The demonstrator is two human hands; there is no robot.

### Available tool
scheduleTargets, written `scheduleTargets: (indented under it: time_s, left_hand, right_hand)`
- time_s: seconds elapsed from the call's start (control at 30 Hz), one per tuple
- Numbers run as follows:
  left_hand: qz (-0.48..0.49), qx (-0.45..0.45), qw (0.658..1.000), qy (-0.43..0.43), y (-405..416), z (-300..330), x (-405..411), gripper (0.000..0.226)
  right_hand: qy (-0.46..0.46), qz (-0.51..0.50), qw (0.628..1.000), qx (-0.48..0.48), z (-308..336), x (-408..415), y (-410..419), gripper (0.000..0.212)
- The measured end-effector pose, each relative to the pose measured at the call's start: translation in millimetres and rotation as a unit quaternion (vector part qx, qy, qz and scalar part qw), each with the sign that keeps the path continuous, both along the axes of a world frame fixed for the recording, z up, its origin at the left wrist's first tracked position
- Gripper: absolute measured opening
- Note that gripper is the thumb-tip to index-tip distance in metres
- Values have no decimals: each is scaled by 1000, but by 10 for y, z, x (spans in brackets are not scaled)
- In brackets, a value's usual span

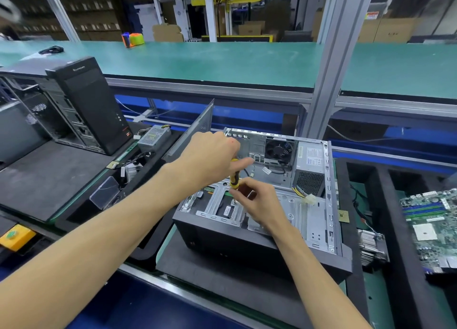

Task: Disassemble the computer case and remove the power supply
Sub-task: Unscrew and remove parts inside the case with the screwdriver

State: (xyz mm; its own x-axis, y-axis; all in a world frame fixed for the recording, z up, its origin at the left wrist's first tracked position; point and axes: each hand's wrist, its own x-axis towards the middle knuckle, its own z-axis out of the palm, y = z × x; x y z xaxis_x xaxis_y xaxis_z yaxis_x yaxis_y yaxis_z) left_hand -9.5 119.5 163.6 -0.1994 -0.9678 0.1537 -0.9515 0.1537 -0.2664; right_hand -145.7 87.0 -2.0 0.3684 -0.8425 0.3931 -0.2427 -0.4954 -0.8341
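An open computer case [319,220] lies on its side on a dark foam mat in front of me. Its grey power supply [310,165] sits in the far right corner, beside a black fan [279,148], with a bundle of wires and a white connector [309,200] trailing from it. My left hand [212,155] grips the top of a yellow and black screwdriver [234,179] that stands upright over the drive cage [217,205]. My right hand [257,200] pinches the lower end of the screwdriver at the cage.
A loose side panel [195,128] leans left of the case. A second black tower [91,106] stands at the left, with another power supply [154,137] and loose parts beside it. A green motherboard [435,227] and a heatsink [372,247] lie at the right. A metal post [331,64] rises behind.
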Motion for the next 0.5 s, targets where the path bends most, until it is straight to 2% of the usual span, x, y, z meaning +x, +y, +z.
scheduleTargets:
  time_s: [0.07,0.13,0.2,0.27,0.33,0.43,0.5]
  left_hand:
    - [9,-18,1000,-8,31,-26,-20,58]
    - [-21,-6,999,35,51,-58,26,49]
    - [-98,54,987,119,107,-33,75,29]
    - [-146,105,971,157,150,7,92,27]
    - [-137,106,972,156,164,33,85,28]
    - [-97,69,986,117,126,60,69,17]
    - [-46,61,995,69,96,60,15,32]
  right_hand:
    - [-2,8,1000,9,16,-7,15,22]
    - [-1,15,1000,11,19,-16,21,17]
    - [-5,17,1000,17,22,-20,18,9]
    - [-9,17,999,27,31,-25,19,8]
    - [-4,22,999,25,40,-27,23,8]
    - [4,29,1000,7,58,-18,40,6]
    - [-2,27,1000,-1,58,-22,43,6]
